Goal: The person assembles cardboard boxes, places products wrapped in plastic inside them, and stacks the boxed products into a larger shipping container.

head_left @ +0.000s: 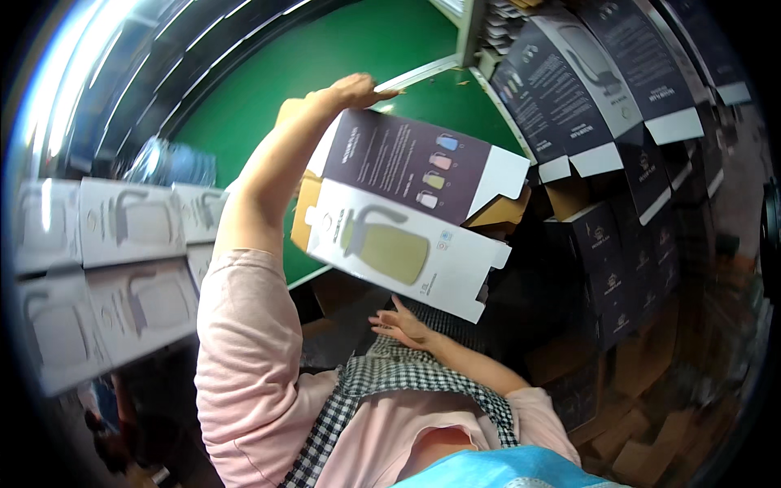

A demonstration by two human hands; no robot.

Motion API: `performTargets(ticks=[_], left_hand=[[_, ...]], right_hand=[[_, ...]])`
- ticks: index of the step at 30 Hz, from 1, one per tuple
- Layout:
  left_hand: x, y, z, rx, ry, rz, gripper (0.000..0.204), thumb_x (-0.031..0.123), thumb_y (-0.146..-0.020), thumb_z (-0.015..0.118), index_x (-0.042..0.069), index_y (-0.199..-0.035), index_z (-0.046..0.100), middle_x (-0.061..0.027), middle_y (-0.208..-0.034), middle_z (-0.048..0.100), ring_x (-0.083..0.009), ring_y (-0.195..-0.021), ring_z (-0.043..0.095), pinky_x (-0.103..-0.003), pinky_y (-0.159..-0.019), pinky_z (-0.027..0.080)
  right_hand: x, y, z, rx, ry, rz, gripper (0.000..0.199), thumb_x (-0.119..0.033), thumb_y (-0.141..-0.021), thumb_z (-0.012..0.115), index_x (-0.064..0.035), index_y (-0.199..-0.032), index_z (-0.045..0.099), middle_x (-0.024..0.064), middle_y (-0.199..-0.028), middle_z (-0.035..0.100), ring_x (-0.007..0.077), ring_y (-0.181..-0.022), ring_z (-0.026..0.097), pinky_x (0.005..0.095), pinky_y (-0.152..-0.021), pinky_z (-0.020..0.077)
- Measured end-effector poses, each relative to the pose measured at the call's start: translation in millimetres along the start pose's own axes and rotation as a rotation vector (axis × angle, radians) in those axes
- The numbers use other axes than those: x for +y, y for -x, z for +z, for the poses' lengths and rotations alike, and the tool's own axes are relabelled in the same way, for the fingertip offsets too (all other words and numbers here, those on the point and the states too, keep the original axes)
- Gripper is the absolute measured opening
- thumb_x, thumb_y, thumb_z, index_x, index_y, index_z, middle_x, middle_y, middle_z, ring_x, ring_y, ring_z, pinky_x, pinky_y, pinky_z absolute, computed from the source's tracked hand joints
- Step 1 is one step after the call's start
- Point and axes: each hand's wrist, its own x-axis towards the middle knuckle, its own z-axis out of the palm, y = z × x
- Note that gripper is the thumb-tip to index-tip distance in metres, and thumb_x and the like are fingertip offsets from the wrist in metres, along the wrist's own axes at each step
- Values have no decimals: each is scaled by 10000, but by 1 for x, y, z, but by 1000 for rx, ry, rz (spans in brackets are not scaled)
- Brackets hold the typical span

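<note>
Left hand [355, 88] is gripping the far top edge of the unfolded carton [407, 207], fingers closed over it, carton hanging mid-scene above the lap. Right hand [404, 325] is lying open, just beneath. Risk: one-handed hold, so the carton may be swinging or slipping toward the stacked dark boxes [626, 268] at right.

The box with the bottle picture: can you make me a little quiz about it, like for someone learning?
1. True or false: the left hand holds the top edge of the box.
2. Which colour is the table behind the box: A red, B green, C yellow?
3. Where is the right hand?

Key
1. True.
2. B, green.
3. Below the box, fingers spread, near its lower edge; whether it touches the box cannot be told.
</note>
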Motion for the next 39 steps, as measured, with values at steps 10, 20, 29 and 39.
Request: performTargets(ticks=[10,20,29,39], left_hand=[[-41,-68,72,-73,249,186,860,745,-913,363,3,-1279,598,-185,-1197,648,-316,-1069,627,-402,-939,490],[-47,-55,125,-141,723,131,890,761,-903,355,-14,-1263,605,-191,-1186,655,-312,-1072,629,-391,-934,488],[-73,72,241,-9,1633,-247,917,775,-895,348,-29,-1248,612,-196,-1176,661,-308,-1075,631,-382,-929,487],[-185,232,398,524,2170,-831,948,791,-885,340,-45,-1232,619,-202,-1166,667,-303,-1079,633,-371,-924,485]], right_hand=[[76,-140,-47,404,-508,-909,485,-268,-965,599,-110,-1392,432,19,-1378,471,186,-1266,424,383,-1053,364],[-53,-59,-89,437,-506,-1011,504,-373,-1025,438,-25,-1391,431,105,-1351,494,211,-1226,491,364,-1015,429],[-170,-40,-132,412,-260,-666,505,-380,-1041,390,-16,-1388,441,128,-1344,513,217,-1198,528,353,-985,462],[-272,-219,2,128,403,-418,651,-529,-1033,306,-9,-1396,452,159,-1272,576,238,-1122,595,345,-928,506]])
